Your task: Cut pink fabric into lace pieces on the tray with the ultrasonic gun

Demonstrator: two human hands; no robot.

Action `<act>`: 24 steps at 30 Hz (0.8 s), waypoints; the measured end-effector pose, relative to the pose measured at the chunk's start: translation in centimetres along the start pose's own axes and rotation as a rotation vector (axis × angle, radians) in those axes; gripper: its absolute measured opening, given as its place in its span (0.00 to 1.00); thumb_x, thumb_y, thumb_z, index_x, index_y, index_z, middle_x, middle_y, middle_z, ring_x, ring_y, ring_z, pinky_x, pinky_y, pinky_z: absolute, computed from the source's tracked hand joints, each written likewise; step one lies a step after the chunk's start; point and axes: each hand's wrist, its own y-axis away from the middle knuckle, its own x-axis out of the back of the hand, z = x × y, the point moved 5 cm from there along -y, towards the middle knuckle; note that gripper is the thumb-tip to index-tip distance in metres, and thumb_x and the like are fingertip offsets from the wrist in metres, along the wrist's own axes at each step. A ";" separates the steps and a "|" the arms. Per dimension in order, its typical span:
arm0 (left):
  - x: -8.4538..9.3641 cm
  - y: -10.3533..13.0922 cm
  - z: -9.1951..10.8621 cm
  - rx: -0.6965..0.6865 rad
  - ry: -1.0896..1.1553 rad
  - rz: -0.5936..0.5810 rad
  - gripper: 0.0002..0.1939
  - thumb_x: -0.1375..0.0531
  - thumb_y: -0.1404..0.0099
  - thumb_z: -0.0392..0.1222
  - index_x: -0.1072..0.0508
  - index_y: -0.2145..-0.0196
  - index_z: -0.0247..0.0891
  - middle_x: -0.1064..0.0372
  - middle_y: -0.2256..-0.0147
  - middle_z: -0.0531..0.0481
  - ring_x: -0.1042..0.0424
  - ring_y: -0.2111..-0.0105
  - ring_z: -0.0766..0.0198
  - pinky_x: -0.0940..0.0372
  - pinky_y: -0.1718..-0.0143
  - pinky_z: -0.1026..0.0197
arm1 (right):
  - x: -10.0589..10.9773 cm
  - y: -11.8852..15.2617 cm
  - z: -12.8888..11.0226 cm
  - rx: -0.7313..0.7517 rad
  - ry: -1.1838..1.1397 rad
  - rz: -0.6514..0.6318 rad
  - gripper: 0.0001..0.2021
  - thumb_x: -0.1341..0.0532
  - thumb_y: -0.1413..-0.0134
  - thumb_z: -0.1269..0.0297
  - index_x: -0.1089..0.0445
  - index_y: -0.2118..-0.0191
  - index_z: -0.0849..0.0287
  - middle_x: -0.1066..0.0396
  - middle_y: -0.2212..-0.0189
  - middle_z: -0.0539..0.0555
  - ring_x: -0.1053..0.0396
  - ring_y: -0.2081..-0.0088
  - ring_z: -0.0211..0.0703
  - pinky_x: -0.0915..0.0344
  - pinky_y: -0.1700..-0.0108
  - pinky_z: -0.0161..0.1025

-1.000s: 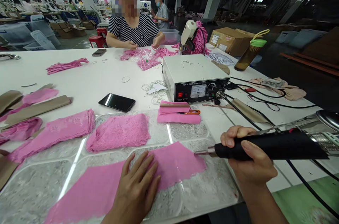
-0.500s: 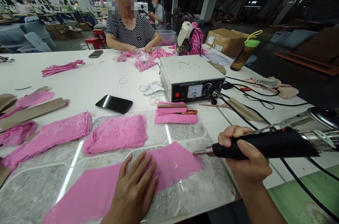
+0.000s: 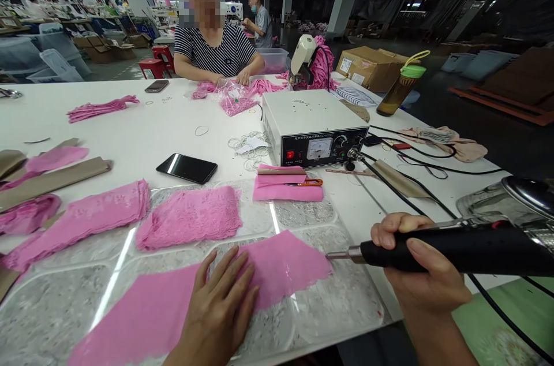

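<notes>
My left hand (image 3: 223,297) lies flat with fingers spread on a pink fabric piece (image 3: 283,268), pressing it to the grey stone-patterned mat (image 3: 333,302). My right hand (image 3: 426,262) is wrapped round the black handle of a handheld ultrasonic welder (image 3: 467,247). The welder's narrow metal tip meets the fabric's right corner; whether it presses down I cannot tell. Behind my left hand lie a stack of pink lace pieces (image 3: 190,219) and another pink stack (image 3: 99,213). A folded pink strip (image 3: 288,191) with orange-handled thread snips (image 3: 307,182) on it rests at the mat's far edge.
The white control box (image 3: 315,123) stands behind the mat, with black cables (image 3: 393,186) running right. A black phone (image 3: 187,168) lies left of it. Across the table (image 3: 108,144), a person in a striped top (image 3: 216,57) handles pink pieces. A tilted bottle (image 3: 398,92) stands far right.
My right hand and the welder have moved right and slightly towards me, the tip sliding to the fabric's right corner. My left hand and the fabric stay put.
</notes>
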 end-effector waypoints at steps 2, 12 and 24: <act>0.0 0.0 0.0 -0.007 -0.007 -0.002 0.10 0.43 0.32 0.34 0.26 0.54 0.37 0.25 0.54 0.44 0.30 0.48 0.51 0.46 0.41 0.44 | 0.0 0.0 0.1 0.003 -0.004 -0.003 0.04 0.39 0.60 0.66 0.33 0.74 0.58 0.38 0.75 0.50 0.40 0.79 0.35 0.38 0.76 0.37; 0.1 -0.1 0.0 -0.007 -0.008 -0.001 0.10 0.43 0.32 0.33 0.26 0.55 0.37 0.25 0.55 0.44 0.30 0.48 0.51 0.46 0.41 0.45 | 0.0 0.1 -0.2 0.031 -0.003 -0.041 0.04 0.38 0.59 0.66 0.33 0.73 0.58 0.37 0.75 0.50 0.40 0.78 0.35 0.37 0.76 0.38; 2.6 -0.1 1.4 -0.189 0.030 0.117 0.12 0.43 0.37 0.24 0.27 0.57 0.30 0.24 0.60 0.40 0.27 0.54 0.56 0.36 0.49 0.51 | 3.2 0.4 -0.9 0.083 -0.041 0.232 0.04 0.40 0.64 0.67 0.33 0.75 0.56 0.38 0.75 0.49 0.42 0.78 0.34 0.39 0.76 0.37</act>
